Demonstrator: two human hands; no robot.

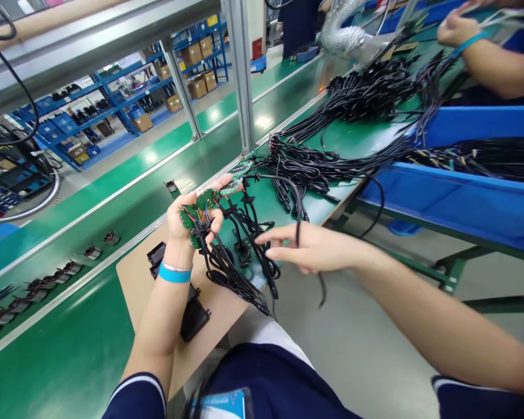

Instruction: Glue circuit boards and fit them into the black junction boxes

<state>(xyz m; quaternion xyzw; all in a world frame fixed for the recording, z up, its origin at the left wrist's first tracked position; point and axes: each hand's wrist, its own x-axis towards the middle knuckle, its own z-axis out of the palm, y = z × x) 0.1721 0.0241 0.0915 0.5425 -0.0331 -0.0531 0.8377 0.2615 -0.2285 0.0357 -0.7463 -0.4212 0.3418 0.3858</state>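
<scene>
My left hand (201, 215) is closed around several round green circuit boards (207, 199) with coloured wires. Black cables (227, 267) hang from the boards in coiled bundles toward the table's front edge. More green boards (236, 177) show beyond my fingertips. To the right of these cables is my right hand (301, 247), fingers pointing left. One black cable (297, 206) crosses over its index finger and passes into the hand. A length of cable dangles below that hand. The exact grip is partly hidden.
A cardboard sheet (133, 273) with black plastic parts (194, 317) lies left. Cable piles (367, 90) cover the green bench behind. A blue bin (463, 201) holds cables at right. A metal post (240, 75) rises ahead. Another person's hand (456, 29) works at upper right.
</scene>
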